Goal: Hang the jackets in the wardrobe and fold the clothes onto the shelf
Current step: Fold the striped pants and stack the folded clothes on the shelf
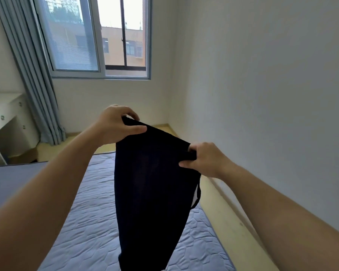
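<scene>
**Dark garment held up by its top edge over the bed**

The left hand pinches one upper corner of the dark garment, thumb laid flat across the front and fingers curled over the back of the edge. The right hand grips the other corner lower down, fingers bunched round a fold of cloth. Between them the top edge slopes down to the right, and the fabric hangs freely in the air above the quilted grey mattress. Beyond stand a white desk, a blue-grey curtain and a window.
</scene>
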Demonstrator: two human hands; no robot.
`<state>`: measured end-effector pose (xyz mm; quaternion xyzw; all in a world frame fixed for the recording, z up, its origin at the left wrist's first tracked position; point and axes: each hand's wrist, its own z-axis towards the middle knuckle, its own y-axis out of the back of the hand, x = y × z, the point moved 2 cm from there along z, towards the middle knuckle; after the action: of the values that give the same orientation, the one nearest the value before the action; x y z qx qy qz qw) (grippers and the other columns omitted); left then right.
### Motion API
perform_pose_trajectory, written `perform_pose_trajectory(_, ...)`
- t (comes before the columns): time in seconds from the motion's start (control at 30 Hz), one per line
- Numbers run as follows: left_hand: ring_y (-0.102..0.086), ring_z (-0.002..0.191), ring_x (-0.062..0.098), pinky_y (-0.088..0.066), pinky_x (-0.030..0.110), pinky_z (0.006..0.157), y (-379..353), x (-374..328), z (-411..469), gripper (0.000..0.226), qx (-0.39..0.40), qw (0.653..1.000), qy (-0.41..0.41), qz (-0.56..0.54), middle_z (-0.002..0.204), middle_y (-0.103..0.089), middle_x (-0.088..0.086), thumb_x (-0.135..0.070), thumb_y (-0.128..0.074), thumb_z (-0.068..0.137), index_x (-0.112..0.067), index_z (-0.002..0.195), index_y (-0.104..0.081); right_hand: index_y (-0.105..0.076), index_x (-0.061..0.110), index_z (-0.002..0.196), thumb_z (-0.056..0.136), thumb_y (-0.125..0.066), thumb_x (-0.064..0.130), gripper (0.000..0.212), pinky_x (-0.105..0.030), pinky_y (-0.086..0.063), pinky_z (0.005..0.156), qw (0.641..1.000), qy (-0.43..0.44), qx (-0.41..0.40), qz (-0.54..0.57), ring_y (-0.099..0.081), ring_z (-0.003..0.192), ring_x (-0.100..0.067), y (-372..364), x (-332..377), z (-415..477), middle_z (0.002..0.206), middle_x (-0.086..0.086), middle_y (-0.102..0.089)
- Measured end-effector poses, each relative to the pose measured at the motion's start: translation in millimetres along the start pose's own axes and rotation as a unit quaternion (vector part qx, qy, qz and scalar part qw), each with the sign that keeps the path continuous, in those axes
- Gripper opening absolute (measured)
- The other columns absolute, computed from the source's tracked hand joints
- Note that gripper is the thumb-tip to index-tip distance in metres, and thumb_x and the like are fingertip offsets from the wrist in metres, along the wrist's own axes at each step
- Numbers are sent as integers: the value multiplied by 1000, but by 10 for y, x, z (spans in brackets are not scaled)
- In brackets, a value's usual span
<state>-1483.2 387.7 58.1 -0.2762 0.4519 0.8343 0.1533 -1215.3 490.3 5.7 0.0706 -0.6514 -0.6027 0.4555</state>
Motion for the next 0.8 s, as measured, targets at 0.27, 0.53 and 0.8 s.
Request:
perform_pose_trajectory(0.27,-72,57,16,-60,26,55,226,-60,333,15,-52,991,101,-72,60,-71,-4,-9,-69,83,-21,76,-76,-63,29,92,83,-78,36,19,-18,-46,64,988,49,-145,12,-62,82,-6,890,313,261,88,11,-64)
perform_pose_trajectory(0.53,-68,56,31,-62,40,58,350,-203,437,30,-6,987,123,-100,76,-66,24,9,-42,84,0,80,-70,-66,26,96,75,-83,48,34,-15,-52,59,986,16,-91,138,-72,74,-6,1215,305,178,81,11,-74)
perform_pose_trajectory(0.8,-59,59,14,-49,21,57,209,-117,315,13,116,988,20,-96,63,-64,-1,-23,-84,78,-23,74,-71,-64,20,75,81,-78,35,21,-16,-44,53,992,-15,-95,79,-61,57,-2,1265,40,120,64,11,-65)
